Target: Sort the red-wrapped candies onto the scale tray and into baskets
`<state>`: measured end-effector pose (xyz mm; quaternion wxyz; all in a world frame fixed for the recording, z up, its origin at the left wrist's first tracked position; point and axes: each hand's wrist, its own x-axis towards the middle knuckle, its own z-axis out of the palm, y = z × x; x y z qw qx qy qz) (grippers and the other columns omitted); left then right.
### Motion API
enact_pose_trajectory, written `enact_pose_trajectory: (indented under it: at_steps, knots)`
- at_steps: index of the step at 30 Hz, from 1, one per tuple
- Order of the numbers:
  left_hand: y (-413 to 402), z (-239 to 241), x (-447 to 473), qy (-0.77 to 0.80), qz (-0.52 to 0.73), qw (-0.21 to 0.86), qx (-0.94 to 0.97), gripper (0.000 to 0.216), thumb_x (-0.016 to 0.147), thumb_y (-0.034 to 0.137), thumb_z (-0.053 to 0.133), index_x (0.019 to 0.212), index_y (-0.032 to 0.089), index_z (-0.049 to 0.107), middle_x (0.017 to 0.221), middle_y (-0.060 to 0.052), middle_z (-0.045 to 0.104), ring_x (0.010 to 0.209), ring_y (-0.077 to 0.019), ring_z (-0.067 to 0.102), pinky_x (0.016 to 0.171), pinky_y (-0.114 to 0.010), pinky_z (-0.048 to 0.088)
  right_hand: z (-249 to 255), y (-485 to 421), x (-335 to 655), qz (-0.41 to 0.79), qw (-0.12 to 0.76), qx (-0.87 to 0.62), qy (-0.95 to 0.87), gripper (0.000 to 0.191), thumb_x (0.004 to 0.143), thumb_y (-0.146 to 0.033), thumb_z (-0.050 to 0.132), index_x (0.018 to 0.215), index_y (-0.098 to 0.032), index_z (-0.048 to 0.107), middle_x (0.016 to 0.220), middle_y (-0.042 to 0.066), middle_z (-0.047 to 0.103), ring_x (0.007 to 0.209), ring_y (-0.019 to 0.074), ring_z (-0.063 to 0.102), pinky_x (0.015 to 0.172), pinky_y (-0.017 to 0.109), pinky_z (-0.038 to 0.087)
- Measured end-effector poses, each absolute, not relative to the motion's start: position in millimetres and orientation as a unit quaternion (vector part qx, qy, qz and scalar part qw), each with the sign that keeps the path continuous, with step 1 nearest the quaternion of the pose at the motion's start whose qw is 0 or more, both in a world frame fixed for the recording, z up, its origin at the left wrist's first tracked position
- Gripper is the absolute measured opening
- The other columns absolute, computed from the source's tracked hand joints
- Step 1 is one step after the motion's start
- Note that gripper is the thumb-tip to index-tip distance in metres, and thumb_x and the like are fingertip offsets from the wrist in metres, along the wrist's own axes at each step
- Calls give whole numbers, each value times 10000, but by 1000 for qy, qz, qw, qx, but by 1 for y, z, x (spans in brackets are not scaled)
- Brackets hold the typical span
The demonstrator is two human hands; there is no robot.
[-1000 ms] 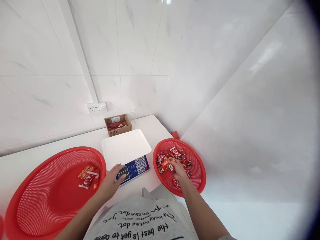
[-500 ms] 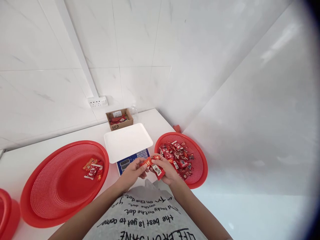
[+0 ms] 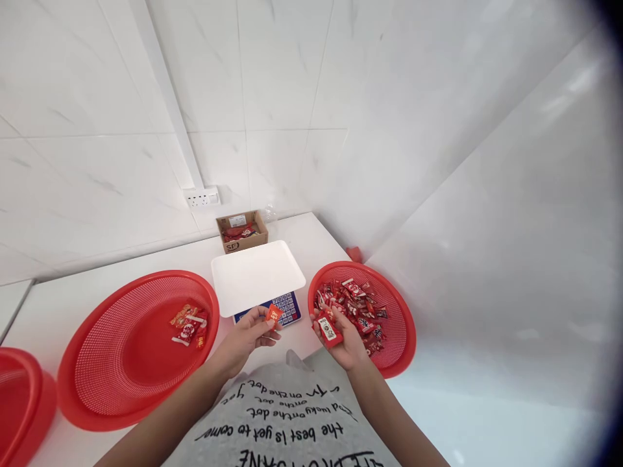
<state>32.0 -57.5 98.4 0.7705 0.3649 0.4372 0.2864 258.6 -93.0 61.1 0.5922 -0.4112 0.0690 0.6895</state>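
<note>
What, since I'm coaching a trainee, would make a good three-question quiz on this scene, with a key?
1. Which hand holds the white-labelled red packet?
2. True or false: the cardboard box stands on the far side of the scale, nearer the wall.
3. Where does the largest visible heap of packets lie?
A) On the scale's pan
B) In the right-hand basket
C) In the basket just left of the scale

Key:
1. The right hand; the left hand holds an orange-red packet.
2. True.
3. B.
</note>
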Motion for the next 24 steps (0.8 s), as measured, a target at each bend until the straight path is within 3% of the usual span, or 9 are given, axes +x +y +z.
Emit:
enact_pose_trajectory:
  at_steps: [10, 24]
  knots:
    - [-56, 95, 16, 459, 282, 764, 355, 391, 698, 477, 724, 915, 190, 570, 874, -40, 671, 761, -147, 595, 731, -284, 447, 40, -92, 275, 639, 638, -417, 105, 85, 832, -129, 591, 902, -172, 608, 747, 22, 689, 698, 133, 686, 590, 216, 583]
    - [-57, 83, 2, 457, 270, 764, 367, 394, 720, 505, 699, 944, 194, 610, 887, -39, 665, 792, -151, 591, 756, -291, 444, 49, -91, 258, 672, 615, -402, 91, 113, 782, -205, 682, 884, -167, 652, 817, 46, 713, 745, 153, 691, 616, 252, 589]
